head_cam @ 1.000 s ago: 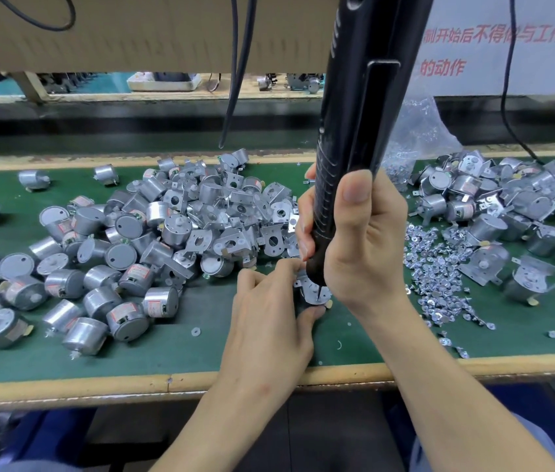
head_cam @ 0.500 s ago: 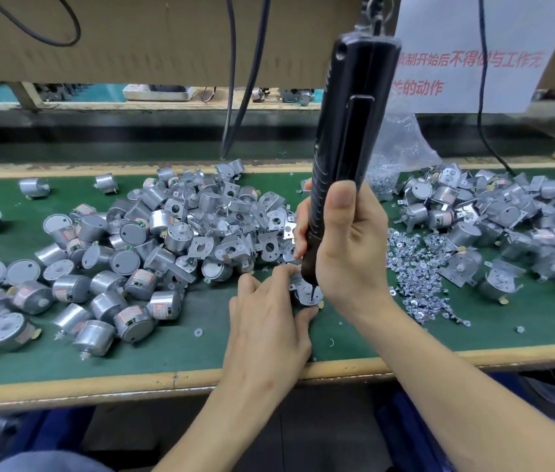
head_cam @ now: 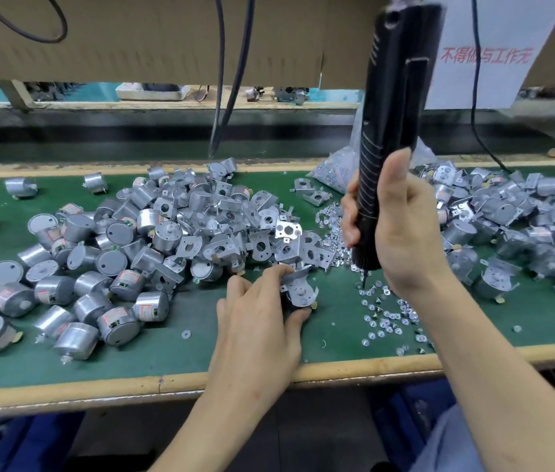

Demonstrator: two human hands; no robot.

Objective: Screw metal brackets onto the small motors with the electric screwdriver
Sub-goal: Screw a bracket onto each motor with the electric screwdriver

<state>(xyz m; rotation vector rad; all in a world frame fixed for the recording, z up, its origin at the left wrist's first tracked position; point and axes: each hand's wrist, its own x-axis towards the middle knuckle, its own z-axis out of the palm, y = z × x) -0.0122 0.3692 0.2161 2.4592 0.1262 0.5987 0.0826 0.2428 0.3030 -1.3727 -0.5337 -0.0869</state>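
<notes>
My left hand (head_cam: 255, 321) grips a small silver motor with a metal bracket (head_cam: 298, 289) on top, resting on the green mat near the front edge. My right hand (head_cam: 402, 229) is wrapped around the black electric screwdriver (head_cam: 392, 131), held upright. Its bit tip (head_cam: 364, 279) points down into the loose screws (head_cam: 385, 315), to the right of the held motor and apart from it. A pile of bare motors (head_cam: 75, 277) lies at the left. Loose brackets (head_cam: 235, 229) are heaped in the middle.
The green mat (head_cam: 174, 352) has a wooden front edge (head_cam: 354, 369). More bracketed motors (head_cam: 508, 226) are heaped at the right. A clear bag of screws (head_cam: 335, 168) lies behind the screwdriver. Black cables (head_cam: 228, 80) hang from above. A washer (head_cam: 186, 334) lies alone.
The screwdriver has lifted off the held motor and moved right, over the loose screws. My left hand keeps hold of the motor with the bracket, now uncovered.
</notes>
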